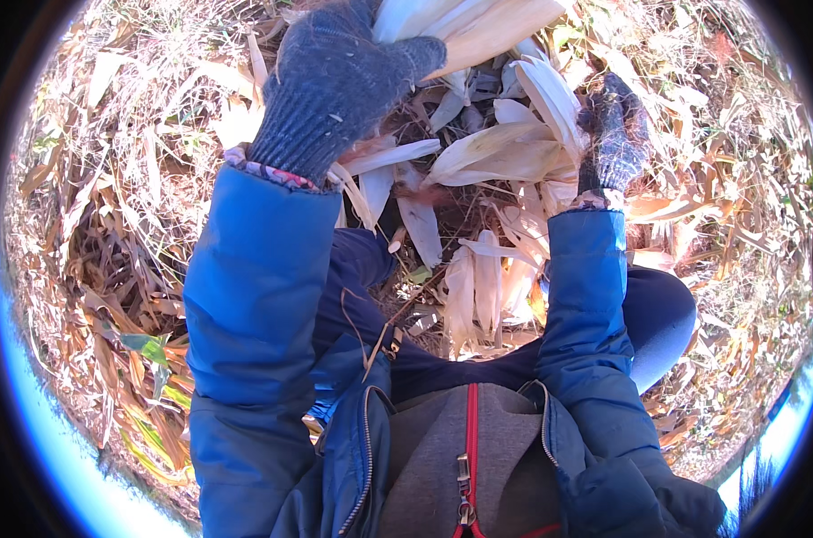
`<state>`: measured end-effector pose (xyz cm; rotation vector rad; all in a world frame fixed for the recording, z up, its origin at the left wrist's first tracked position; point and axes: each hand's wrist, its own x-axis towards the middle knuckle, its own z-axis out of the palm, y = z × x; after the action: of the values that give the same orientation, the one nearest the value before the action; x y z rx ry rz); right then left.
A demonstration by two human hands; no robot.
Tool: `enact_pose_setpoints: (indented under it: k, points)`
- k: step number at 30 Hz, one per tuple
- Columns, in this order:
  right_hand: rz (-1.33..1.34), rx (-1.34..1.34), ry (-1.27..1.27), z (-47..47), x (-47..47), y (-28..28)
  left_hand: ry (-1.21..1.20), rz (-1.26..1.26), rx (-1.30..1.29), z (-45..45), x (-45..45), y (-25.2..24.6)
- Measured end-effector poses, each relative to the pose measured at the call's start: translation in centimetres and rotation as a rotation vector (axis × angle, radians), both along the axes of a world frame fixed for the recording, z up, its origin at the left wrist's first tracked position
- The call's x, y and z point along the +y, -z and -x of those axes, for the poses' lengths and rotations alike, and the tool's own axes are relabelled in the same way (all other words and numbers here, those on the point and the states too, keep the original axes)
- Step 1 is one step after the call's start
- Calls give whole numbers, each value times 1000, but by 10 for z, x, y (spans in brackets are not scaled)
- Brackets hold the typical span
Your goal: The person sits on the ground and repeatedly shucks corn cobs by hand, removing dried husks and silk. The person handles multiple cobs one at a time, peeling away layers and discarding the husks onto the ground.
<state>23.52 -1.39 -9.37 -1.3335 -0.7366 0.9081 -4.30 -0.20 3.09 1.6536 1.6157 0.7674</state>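
My left hand [342, 84], in a dark grey knitted glove, grips a bundle of pale dry corn husks [480, 30] at the top of the view; whether an ear is inside cannot be told. On the right, my right hand [615, 131], in a similar glove with strands of corn silk on it, is beside the white husk leaves [547, 94] of the pile. Its fingers are partly curled, and its grip is unclear. Between both hands lie loose husks [500, 155] and reddish corn silk [426, 194].
Dry grass and corn leaves [117, 249] cover the ground around me. A few green leaves [147, 346] lie at the left. My bent knee [658, 323] is at the right, and a cut stalk end [397, 240] shows near my other leg.
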Motion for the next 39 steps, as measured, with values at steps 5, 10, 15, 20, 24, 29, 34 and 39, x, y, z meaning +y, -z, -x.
enact_pose_setpoints:
  k: [5,10,15,20,24,29,34,39]
  points:
    - [39,340,-738,53,-15,-7,6,148,-170,-12,-1,12]
    - [63,604,-899,89,-32,-7,-47,247,-478,-19,-5,21]
    - [104,586,-848,111,-43,-13,-116,317,-624,-32,-5,33]
    - [241,349,-779,115,-44,-19,-191,464,-609,-39,-10,37]
    - [282,233,-864,101,-41,20,-172,274,-522,-24,1,40]
    - [359,166,-916,89,-61,80,-184,-8,-639,12,11,21]
    - [430,-386,-1121,84,-97,171,-62,-10,-778,35,-2,16]
    - [580,-645,-1221,65,-102,139,-159,44,-761,37,-7,7]
